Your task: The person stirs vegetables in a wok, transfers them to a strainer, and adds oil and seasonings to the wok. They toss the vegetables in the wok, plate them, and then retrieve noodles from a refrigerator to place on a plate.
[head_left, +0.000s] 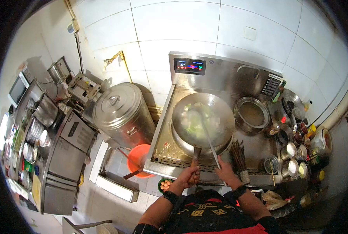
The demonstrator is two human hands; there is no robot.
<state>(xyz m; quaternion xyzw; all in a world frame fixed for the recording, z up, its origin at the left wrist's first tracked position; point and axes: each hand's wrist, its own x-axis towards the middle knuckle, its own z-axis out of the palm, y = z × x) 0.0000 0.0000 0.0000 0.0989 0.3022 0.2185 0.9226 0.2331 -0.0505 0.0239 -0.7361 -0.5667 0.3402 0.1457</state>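
A large wok (224, 124) sits on the steel stove, with pale green vegetables (195, 124) and steam inside. My left hand (188, 177) is closed around the wok's wooden handle (196, 153), at the stove's front edge. In my right hand (225, 171) is the long metal handle of a ladle (209, 140), slanting up and left into the wok. Steam and food hide the ladle's head, so its exact shape cannot be made out.
Right of the wok stand a round metal pot (252, 114), a bamboo brush (240, 160) and several seasoning bowls (293, 167). Left are a big lidded steel drum (121, 111) and an orange bucket (139, 158). A bowl of eggs (165, 185) sits below the stove.
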